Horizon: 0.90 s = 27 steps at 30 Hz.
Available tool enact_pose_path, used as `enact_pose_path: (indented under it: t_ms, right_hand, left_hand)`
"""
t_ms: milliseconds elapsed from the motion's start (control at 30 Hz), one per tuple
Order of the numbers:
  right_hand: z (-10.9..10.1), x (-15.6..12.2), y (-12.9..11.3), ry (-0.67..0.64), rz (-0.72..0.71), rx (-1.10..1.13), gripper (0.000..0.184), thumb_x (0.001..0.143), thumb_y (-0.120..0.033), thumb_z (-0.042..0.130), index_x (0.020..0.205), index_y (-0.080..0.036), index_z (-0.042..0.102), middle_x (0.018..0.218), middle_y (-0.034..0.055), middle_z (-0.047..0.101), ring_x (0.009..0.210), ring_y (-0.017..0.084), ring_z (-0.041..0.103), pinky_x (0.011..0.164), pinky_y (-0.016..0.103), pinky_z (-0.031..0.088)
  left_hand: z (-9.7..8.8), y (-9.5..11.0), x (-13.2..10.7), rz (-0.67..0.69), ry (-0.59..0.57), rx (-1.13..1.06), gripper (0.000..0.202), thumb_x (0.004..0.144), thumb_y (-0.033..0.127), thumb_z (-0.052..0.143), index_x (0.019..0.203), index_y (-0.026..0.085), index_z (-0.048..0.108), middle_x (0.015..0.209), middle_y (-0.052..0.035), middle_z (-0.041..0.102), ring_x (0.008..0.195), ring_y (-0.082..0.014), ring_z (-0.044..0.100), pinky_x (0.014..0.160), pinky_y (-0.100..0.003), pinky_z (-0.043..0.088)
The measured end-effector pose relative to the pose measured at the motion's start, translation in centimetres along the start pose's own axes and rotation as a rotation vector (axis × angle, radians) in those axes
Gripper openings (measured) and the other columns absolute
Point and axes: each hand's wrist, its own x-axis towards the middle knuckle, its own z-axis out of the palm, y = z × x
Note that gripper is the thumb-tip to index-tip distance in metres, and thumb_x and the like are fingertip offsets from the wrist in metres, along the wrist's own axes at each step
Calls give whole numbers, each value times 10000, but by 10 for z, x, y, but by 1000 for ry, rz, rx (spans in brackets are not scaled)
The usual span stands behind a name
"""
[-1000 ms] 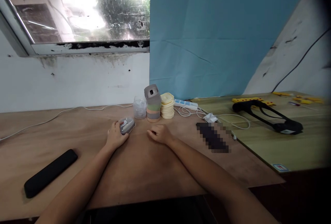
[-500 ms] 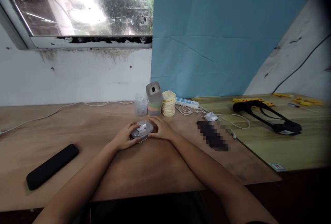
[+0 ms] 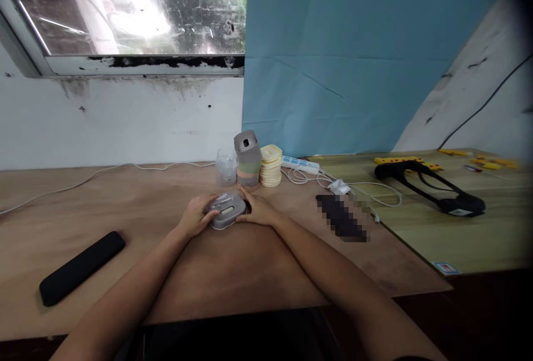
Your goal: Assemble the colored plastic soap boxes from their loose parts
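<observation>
A rounded grey plastic box [image 3: 227, 209], which looks like a soap box, sits on the brown table between my hands. A pale elongated slot shows in its middle, and its glossy top looks clear. My left hand [image 3: 198, 216] grips its left side, fingers at the far edge and thumb at the near side. Around the right end curls my right hand [image 3: 259, 209], with the thumb near the front; its other fingers are partly hidden. Just behind stand a stack of grey, green and pink boxes [image 3: 248, 158], a stack of clear plastic pieces [image 3: 226, 168] and a stack of cream trays [image 3: 271, 165].
A black oblong case [image 3: 82, 268] lies to the left. Right of my hands are a white power strip [image 3: 300, 165] with tangled cables, a blurred-out dark object [image 3: 342, 217] and a black frame-like strap [image 3: 431, 187]. A white cable [image 3: 104, 171] runs along the wall.
My left hand has shifted slightly left, and its fingers now cover less of the grey box's top. The box's slot shows more clearly. My right hand stays almost in place.
</observation>
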Motion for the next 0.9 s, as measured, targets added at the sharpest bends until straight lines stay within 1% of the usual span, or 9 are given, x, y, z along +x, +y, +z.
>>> enact_pose_path:
  t_ms: [133,233,333,433,567,633,700,800,900]
  right_hand:
    - [1,0,1,10,1,-9,1174,617,-618,748,1520,-212,117,1399,169,487,1276,353,470,1008,480,399]
    - [1,1,3,20,-23,-21,1076,622,-619,743,1493,-230,246,1449,146,431,1297,347,448,1030,475,386]
    - [1,3,4,10,-55,-18,956,640,-617,733,1442,-243,371,1426,118,468,1281,334,470,1038,471,385]
    - [0,3,3,3,-56,-14,912,641,-621,730,1416,-254,416,1388,104,515,1253,327,500,1028,470,398]
    - [0,3,4,3,-60,-15,916,646,-638,716,1419,-252,412,1388,105,515,1249,325,504,1022,470,406]
    - [1,3,5,8,-54,-20,926,643,-649,712,1420,-241,413,1394,116,506,1256,333,496,1028,481,400]
    - [1,3,6,10,-50,-25,933,644,-660,703,1422,-236,410,1402,119,497,1265,336,486,1037,485,391]
    - [3,4,7,8,-50,-34,937,646,-668,696,1423,-230,409,1398,118,502,1268,334,484,1043,478,388]
    - [3,3,6,20,-46,-27,918,640,-649,713,1412,-241,429,1387,111,515,1257,337,493,1031,474,400]
  left_hand:
    - [-1,-8,2,-117,90,-2,434,916,489,391,1147,220,642,1175,-82,652,1103,-259,562,994,-392,407]
    - [0,-12,2,-182,148,19,444,920,503,366,1023,210,683,1044,-89,681,1011,-245,586,928,-366,441]
    - [1,-13,3,-262,224,-9,461,911,529,371,922,202,696,907,-83,685,895,-228,609,839,-340,469]
    - [2,-16,4,-342,352,-161,470,879,563,423,885,184,700,802,-60,686,788,-206,628,729,-302,485]
    - [-1,-24,11,-524,506,-478,512,819,604,475,869,140,685,602,-26,633,507,-154,582,493,-252,459]
    - [-6,-27,20,-542,610,-607,495,807,588,498,903,131,658,651,-31,650,468,-133,578,463,-239,470]
    - [-15,-28,35,-528,676,-691,466,801,567,516,902,125,626,713,-49,663,520,-138,627,494,-240,515]
    - [-28,-23,68,-503,699,-764,436,814,547,517,886,122,584,781,-66,663,572,-139,659,495,-227,533]
    - [-34,-13,104,-521,675,-816,375,842,494,529,902,125,557,884,-80,658,576,-117,661,502,-219,539]
